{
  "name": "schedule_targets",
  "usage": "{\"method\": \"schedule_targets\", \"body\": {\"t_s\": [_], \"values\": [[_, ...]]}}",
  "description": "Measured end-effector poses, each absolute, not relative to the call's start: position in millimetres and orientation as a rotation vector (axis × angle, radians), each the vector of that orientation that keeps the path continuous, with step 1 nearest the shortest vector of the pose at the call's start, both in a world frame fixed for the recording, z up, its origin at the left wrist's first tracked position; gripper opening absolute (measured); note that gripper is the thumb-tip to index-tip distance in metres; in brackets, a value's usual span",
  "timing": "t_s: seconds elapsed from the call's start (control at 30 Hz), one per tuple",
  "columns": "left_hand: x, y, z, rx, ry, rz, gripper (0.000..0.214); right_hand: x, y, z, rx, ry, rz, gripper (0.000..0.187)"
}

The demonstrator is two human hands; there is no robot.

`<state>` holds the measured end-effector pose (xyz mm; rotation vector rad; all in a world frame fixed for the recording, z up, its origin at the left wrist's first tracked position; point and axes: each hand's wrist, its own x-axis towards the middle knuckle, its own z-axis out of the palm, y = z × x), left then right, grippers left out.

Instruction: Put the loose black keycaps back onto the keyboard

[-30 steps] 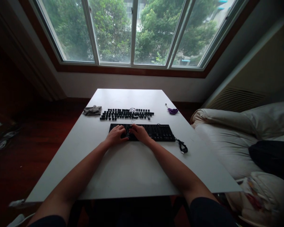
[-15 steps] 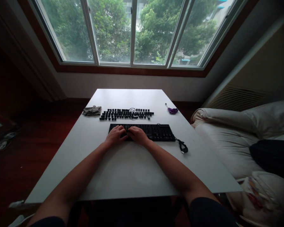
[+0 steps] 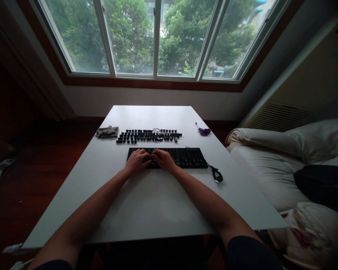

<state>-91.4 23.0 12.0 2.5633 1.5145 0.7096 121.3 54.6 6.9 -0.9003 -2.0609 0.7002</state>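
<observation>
A black keyboard (image 3: 186, 158) lies flat on the white table (image 3: 149, 202), its left part beneath both hands. My left hand (image 3: 138, 161) is closed over the keyboard's left end, fingers bent across the top and thumb near the front edge. Just right of it, my right hand (image 3: 163, 159) has its thumb and fingertips pinched together low over the keys. A small light-coloured bit shows at those fingertips, too small to name. Behind the keyboard, many loose black keycaps (image 3: 135, 137) stand in rows.
A grey cloth or glove (image 3: 107, 132) lies at the table's left edge. Toward the right edge is a purple brush-like item (image 3: 204, 131) with a thin handle. The keyboard's bundled cable (image 3: 216, 174) rests to its right. A pale sofa (image 3: 259, 165) stands right of the table.
The right hand's fingertips have shifted slightly, and a small light-coloured bit now shows there. My left hand stays over the keyboard. The whole view has shifted a little.
</observation>
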Motion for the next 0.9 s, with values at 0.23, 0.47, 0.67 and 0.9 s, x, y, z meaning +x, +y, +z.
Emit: {"method": "schedule_targets", "body": {"t_s": [0.23,0.47,0.67,0.9], "values": [[-91.6,23.1,8.8,2.547,1.474,0.703,0.017,123.6,64.1,4.3,-0.891,-1.925,0.974,0.032],[-92.4,24.1,7.3,2.521,1.483,0.724,0.018,124.4,69.3,0.7,-0.913,-1.852,1.068,0.030],[-93.8,26.5,5.1,2.501,1.491,0.734,0.022,126.4,72.8,-0.5,-0.964,-1.720,1.120,0.031],[-93.1,25.2,6.3,2.472,1.502,0.751,0.025,124.1,72.3,-6.9,-0.937,-1.655,1.161,0.034]]}}
